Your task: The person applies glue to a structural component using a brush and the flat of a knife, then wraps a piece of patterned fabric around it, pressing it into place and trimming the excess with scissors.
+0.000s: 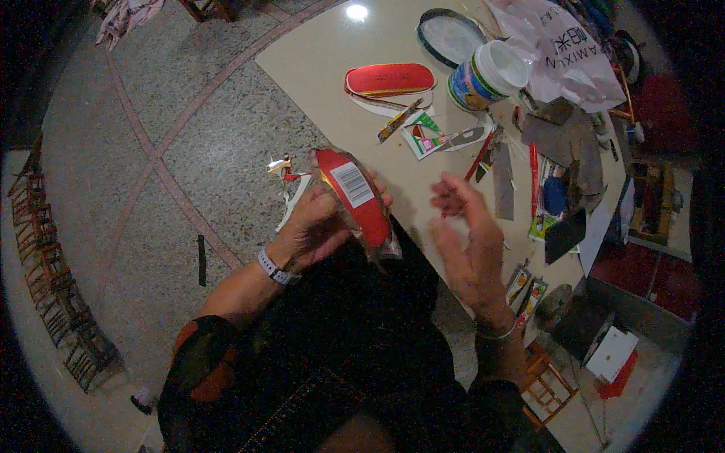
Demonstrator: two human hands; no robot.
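Note:
Over my lap, close to the table's near edge, my left hand (311, 225) grips a curved red piece (370, 220) with a white barcode label. Shiny, clear-looking edging shows along its rim and lower tip. Left-hand fingertips show past its far side. White and gold scraps (296, 198) stick out beside that hand; whether they are held, I cannot tell. To the right, my right hand (474, 253) is apart from the piece, its fingers spread, slightly blurred, with nothing visible in them. A longer red rounded piece (390, 78) lies on the cream table (310, 68).
A white tub (498, 69) with a colourful label stands beside a round lid (451, 47) and a pale plastic bag (563, 64). Printed card scraps (423, 143), grey sheets (578, 151) and a dark flat piece (565, 237) lie rightward. Small wooden chairs (57, 257) line the left.

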